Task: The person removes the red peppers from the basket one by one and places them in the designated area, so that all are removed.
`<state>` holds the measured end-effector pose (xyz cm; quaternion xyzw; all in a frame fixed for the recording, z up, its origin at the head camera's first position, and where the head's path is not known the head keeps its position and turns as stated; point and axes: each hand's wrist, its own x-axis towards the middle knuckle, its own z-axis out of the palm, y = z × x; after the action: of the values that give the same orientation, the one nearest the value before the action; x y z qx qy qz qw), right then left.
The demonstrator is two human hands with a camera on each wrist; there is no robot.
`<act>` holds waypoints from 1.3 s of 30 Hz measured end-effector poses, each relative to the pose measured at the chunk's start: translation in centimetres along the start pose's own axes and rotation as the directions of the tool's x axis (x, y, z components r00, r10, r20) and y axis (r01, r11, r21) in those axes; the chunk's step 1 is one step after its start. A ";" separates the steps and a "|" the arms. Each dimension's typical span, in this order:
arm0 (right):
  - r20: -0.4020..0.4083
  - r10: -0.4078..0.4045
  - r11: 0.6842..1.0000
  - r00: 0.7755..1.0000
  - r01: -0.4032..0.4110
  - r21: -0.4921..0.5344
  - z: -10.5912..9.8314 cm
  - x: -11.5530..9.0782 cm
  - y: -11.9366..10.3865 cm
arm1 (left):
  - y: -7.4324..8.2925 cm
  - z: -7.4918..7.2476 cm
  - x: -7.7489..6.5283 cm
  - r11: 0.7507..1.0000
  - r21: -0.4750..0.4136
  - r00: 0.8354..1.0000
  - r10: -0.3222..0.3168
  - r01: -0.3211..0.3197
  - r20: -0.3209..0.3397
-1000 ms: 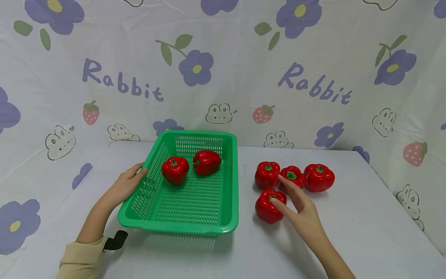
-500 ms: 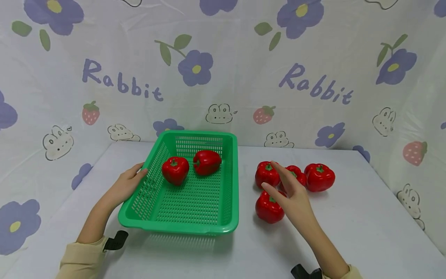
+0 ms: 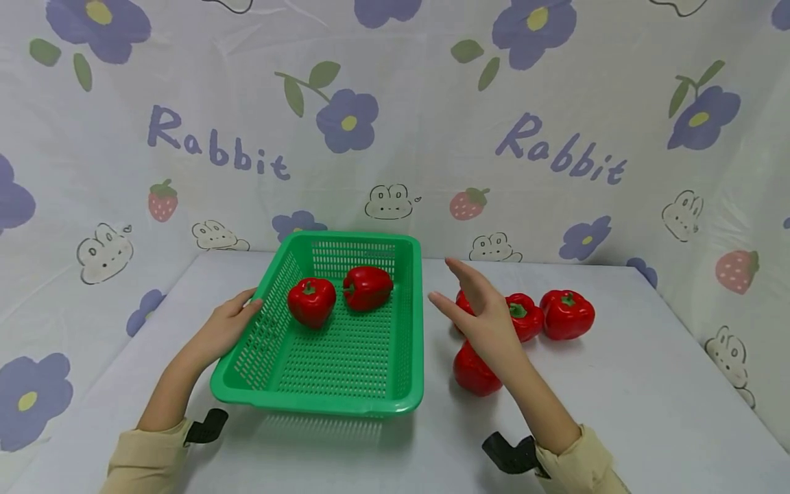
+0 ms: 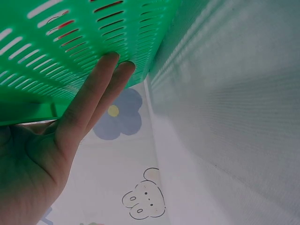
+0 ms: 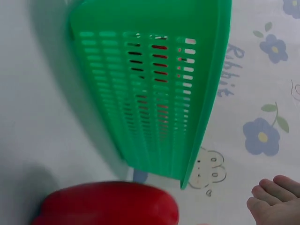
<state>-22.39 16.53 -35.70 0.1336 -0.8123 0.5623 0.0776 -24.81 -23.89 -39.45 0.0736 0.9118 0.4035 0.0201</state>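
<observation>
A green plastic basket point(image 3: 345, 405) stands on the table with two red bell peppers point(image 3: 311, 302) inside, one upright and one on its side. My left hand point(image 3: 225, 326) holds the basket's left rim, thumb over the edge and fingers along the slotted outer wall, as the left wrist view shows. Between basket and loose peppers, my right hand point(image 3: 484, 319) hovers with fingers and thumb spread, holding nothing. It partly hides a near red bell pepper point(image 3: 475, 370) and another behind it. In the right wrist view, a pepper point(image 5: 112, 204) shows below the basket wall.
Two more red bell peppers point(image 3: 566, 315) sit right of my right hand, close together on the white table point(image 3: 648, 384). A printed cloth point(image 3: 395, 123) with flowers and rabbits hangs behind the table.
My right hand has moved left from over the near pepper toward the basket's right side, its fingers still spread. The left hand, basket and peppers have stayed in place.
</observation>
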 end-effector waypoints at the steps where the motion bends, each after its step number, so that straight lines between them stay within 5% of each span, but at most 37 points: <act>1: 0.006 -0.007 1.000 1.000 0.007 0.015 0.2 0.2 -0.2 | 0.0 0.0 0.0 1.000 -0.001 1.000 0.001 -0.001 0.001; 20: 0.100 0.003 0.990 0.995 -0.018 0.143 4.9 4.5 -4.1 | 0.0 -0.1 -0.1 0.999 0.024 1.000 0.022 -0.022 -0.002; 39: 0.157 0.015 0.975 0.988 -0.049 0.215 7.8 6.6 -5.1 | -0.3 0.1 0.2 1.000 0.014 1.000 0.000 0.000 0.010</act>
<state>-26.93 6.68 -32.15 0.1711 -0.7515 0.6371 -0.0097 -25.02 -24.06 -39.74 0.0757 0.9146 0.3966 0.0241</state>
